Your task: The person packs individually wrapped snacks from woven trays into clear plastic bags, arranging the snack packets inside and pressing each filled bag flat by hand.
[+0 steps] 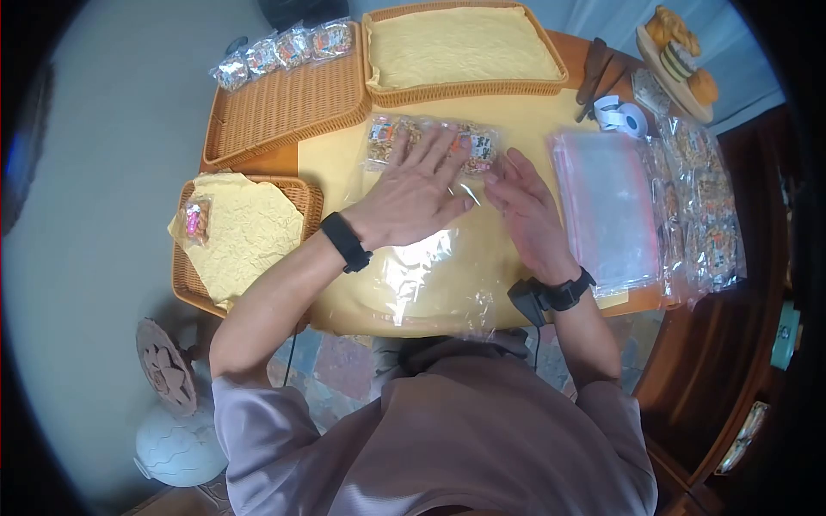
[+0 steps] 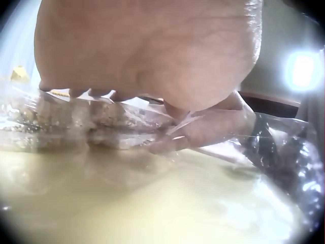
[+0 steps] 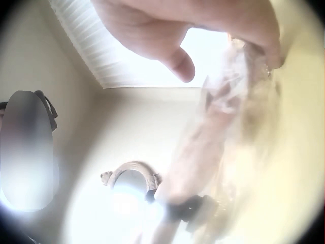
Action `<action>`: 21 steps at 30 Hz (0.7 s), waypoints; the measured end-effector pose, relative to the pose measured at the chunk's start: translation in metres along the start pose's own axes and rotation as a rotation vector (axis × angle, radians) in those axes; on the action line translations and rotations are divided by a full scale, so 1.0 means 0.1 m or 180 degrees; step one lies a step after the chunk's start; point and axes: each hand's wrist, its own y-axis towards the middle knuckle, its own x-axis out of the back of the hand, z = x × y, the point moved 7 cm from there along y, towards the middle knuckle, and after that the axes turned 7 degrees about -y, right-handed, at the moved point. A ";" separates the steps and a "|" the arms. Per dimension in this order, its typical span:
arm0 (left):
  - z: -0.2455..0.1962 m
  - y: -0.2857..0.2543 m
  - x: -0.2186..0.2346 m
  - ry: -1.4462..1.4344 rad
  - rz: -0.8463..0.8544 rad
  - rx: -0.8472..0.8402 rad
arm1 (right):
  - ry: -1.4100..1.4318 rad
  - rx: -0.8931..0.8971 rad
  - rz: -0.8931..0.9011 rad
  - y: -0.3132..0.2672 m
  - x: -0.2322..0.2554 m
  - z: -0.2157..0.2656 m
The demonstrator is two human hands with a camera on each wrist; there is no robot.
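Note:
A transparent plastic bag (image 1: 409,288) lies on the table, its loose part stretching toward the person. Snack packets (image 1: 483,142) with chunky, nut-like pieces sit at its far end. Spread over them is the left hand (image 1: 413,193), palm down, fingers extended across the packets. In the left wrist view its palm (image 2: 147,51) arches just above the plastic. The right hand (image 1: 529,215) is beside the bag's right edge, fingers loosely bent and nothing gripped. Its thumb (image 3: 183,66) stands away from the fingers in the right wrist view, with fingertips at the packets' side.
Flat transparent bags (image 1: 607,206) are stacked at right, beside filled packs (image 1: 710,206). Wicker trays stand behind: one with several packets (image 1: 292,47), one paper-lined (image 1: 456,90). A small lined basket (image 1: 311,202) holds one packet at left. A tape roll (image 1: 632,120) is back right.

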 end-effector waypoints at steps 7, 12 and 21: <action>0.47 -0.23 0.37 0.0219 -0.0094 0.0697 | -0.3089 0.1036 -0.0014 -0.07 -0.26 0.39; 0.54 -0.28 0.18 -0.0017 -0.0053 0.0737 | -0.4858 0.1233 0.0768 0.03 -0.46 0.14; 1.05 -0.36 0.15 -0.2678 -0.1107 0.1839 | -0.2605 0.0433 0.0079 0.15 -0.25 0.11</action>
